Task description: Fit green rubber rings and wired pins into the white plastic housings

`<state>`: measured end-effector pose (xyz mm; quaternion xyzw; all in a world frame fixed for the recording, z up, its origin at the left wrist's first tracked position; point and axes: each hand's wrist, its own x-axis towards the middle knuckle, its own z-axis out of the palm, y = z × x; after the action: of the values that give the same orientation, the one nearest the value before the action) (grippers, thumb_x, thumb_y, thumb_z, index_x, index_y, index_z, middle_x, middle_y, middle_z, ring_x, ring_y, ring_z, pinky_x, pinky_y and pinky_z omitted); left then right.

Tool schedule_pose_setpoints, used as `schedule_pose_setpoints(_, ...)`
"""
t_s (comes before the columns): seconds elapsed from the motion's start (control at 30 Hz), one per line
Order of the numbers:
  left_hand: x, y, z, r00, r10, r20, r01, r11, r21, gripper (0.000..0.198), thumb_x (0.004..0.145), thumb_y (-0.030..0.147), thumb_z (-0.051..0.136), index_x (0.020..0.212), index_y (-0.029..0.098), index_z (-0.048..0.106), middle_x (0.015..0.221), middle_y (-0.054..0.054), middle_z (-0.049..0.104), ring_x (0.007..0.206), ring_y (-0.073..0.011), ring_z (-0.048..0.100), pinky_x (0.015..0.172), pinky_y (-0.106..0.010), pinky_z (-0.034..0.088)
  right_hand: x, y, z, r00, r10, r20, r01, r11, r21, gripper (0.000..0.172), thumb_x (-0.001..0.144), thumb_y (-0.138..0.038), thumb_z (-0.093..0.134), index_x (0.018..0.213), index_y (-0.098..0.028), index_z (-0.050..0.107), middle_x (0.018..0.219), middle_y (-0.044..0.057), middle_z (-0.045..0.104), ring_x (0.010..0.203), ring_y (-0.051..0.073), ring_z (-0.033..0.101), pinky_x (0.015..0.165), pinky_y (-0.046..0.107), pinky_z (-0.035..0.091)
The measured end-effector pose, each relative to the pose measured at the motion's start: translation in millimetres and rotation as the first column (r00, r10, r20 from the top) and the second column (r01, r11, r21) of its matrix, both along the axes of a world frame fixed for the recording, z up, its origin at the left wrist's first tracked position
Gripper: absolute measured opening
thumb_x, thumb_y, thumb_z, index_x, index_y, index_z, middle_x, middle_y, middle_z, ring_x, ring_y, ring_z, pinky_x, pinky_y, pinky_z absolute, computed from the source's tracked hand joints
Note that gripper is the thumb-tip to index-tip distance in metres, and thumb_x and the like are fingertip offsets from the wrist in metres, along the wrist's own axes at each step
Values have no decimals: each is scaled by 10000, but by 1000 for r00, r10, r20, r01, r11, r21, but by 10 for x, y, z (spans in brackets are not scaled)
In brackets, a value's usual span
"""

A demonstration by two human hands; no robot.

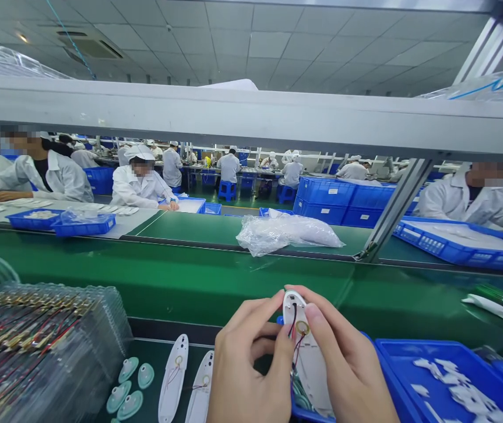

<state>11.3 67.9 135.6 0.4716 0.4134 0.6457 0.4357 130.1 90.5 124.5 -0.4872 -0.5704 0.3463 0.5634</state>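
Holding 1 wht shell (309,359): L hand (254,364), R hand (351,367); 2 more shells (173,382) nearby.

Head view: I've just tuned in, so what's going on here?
A person's left hand and right hand hold up a white oblong plastic shell. Inside it sit a round brass-coloured disc and thin red and black wires, with the left thumb beside the wires. Two similar white shells lie to the left, near pale green round plastic pieces.
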Motion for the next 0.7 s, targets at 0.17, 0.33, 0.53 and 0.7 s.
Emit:
schedule_pose_setpoints(0.17, 7, 36, -37, 994, -78, 82, 85, 992, -90, 294, 864, 299, 720, 1143, 251, 800, 996, -94, 803, 814, -197, 742, 702, -239, 621, -43, -8, 64, 996, -82, 45, 80, 996, 45, 452, 880, -631, 614, 1035, -265, 830, 1038, 79, 800, 925, 222, 757, 745, 182, 616)
schedule_pose_setpoints(0.33, 52, 52, -38, 995, -28, 98, 36, 997, -72, 228, 851, 302, 742, 1055, 245, 826, 999, -73, 811, 806, -175, 739, 713, -202, 607, -37, 5, 35, 993, -107, 52, 104, 993, 62, 405, 888, -586, 627, 1009, -261, 835, 1017, 75, 792, 935, 220, 744, 754, 187, 606)
schedule_pose_setpoints(0.53, 116, 27, -40, 994, 62, 88, -61, 998, -6, 166, 837, 251, 736, 965, 269, 840, 933, -34, 818, 758, -145, 737, 694, -164, 599, -36, -4, 43, 998, -56, -21, 58, 989, 138, 272, 908, -484, 658, 946, -282, 836, 864, 30, 754, 809, 172, 727, 679, 139, 587)
schedule_pose_setpoints(0.7, 117, 16, -30, 989, 105, 106, -107, 994, 15, 130, 796, 251, 779, 906, 265, 848, 864, -23, 822, 709, -145, 741, 650, -159, 604, -34, -32, 75, 999, 37, -16, -34, 985, 171, 210, 957, -407, 635, 998, -303, 813, 862, 12, 701, 786, 157, 690, 655, 140, 571)
